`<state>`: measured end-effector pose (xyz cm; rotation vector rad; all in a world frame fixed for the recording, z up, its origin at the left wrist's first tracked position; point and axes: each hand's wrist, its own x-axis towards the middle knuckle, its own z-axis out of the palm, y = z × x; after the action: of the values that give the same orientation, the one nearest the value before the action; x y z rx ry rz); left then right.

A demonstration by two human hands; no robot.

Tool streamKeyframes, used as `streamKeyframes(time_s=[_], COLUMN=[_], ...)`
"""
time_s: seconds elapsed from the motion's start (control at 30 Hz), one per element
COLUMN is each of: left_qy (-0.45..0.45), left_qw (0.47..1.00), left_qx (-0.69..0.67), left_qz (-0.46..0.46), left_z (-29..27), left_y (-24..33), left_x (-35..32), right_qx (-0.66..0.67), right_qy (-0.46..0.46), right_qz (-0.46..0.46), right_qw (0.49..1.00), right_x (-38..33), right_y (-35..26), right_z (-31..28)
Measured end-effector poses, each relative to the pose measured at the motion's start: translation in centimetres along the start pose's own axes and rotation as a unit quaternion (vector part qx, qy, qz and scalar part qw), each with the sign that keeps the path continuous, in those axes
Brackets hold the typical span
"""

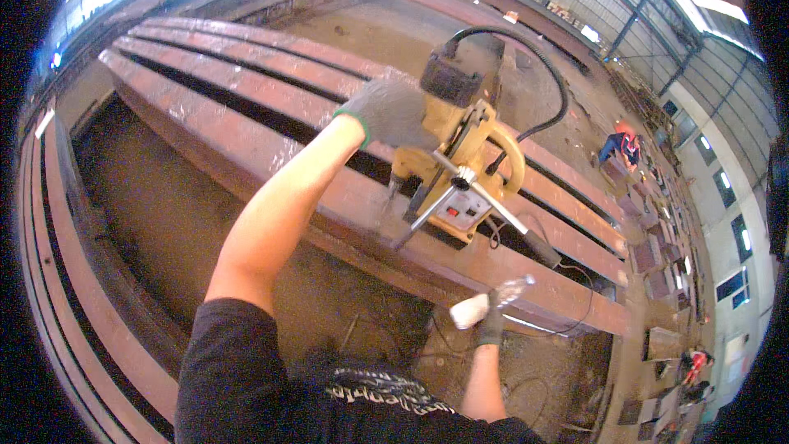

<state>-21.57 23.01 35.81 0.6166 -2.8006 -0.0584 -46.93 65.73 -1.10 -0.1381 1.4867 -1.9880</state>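
Observation:
A yellow magnetic drill (485,144) with a black motor housing, a curved handle and a spoked feed lever stands on red-brown steel beams (329,201). My left hand (385,111), in a grey glove with a green cuff, is closed against the drill's upper body on its left side; its fingertips are hidden. Below the hand, the drill's bit (396,185) points down at the beam's surface. Lower right, my gloved right hand (491,325) is closed around a clear plastic bottle (513,288). The bottle is tilted, its white end toward the left, and blurred.
A thick black hose (559,86) arches from the motor, and a thin cable (590,288) trails over the beam's front edge. Dark gaps run between the beams. More beams (62,263) lie at left. Another person (623,148) is at the right, among steel blocks (645,255).

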Motion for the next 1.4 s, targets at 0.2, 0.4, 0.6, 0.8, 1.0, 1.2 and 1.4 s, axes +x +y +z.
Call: streamKeyframes(time_s=[0.2, 0.4, 0.6, 0.8, 1.0, 1.2, 1.4], left_qy=[0.118, 0.142, 0.198, 0.213, 0.227, 0.237, 0.223], left_qw=[0.986, 0.977, 0.974, 0.97, 0.968, 0.966, 0.97], left_qx=[0.083, 0.099, 0.034, -0.005, -0.02, -0.03, -0.022], left_qz=[0.088, 0.122, 0.105, 0.119, 0.105, 0.102, 0.09], left_z=[1.6, 1.5, 2.7, 2.8, 2.8, 3.4, 3.1], left_y=[-0.4, -0.5, -0.4, -0.7, -0.7, -0.7, -0.6], left_x=[-1.0, -1.7, -1.4, -1.3, -1.7, -1.3, -1.5], right_qx=[-0.101, -0.186, -0.153, -0.113, -0.083, -0.09, -0.092], right_qy=[-0.051, -0.109, -0.107, -0.113, -0.113, -0.08, -0.097], right_qz=[0.202, 0.321, 0.306, 0.29, 0.282, 0.284, 0.277], right_qw=[0.973, 0.922, 0.934, 0.943, 0.949, 0.951, 0.952], right_x=[-8.3, -13.6, -13.3, -13.4, -14.5, -15.1, -15.0], right_y=[7.9, 2.9, 4.0, 5.1, 5.2, 5.1, 6.1], right_z=[6.3, 19.4, 23.9, 25.4, 26.7, 27.2, 26.5])
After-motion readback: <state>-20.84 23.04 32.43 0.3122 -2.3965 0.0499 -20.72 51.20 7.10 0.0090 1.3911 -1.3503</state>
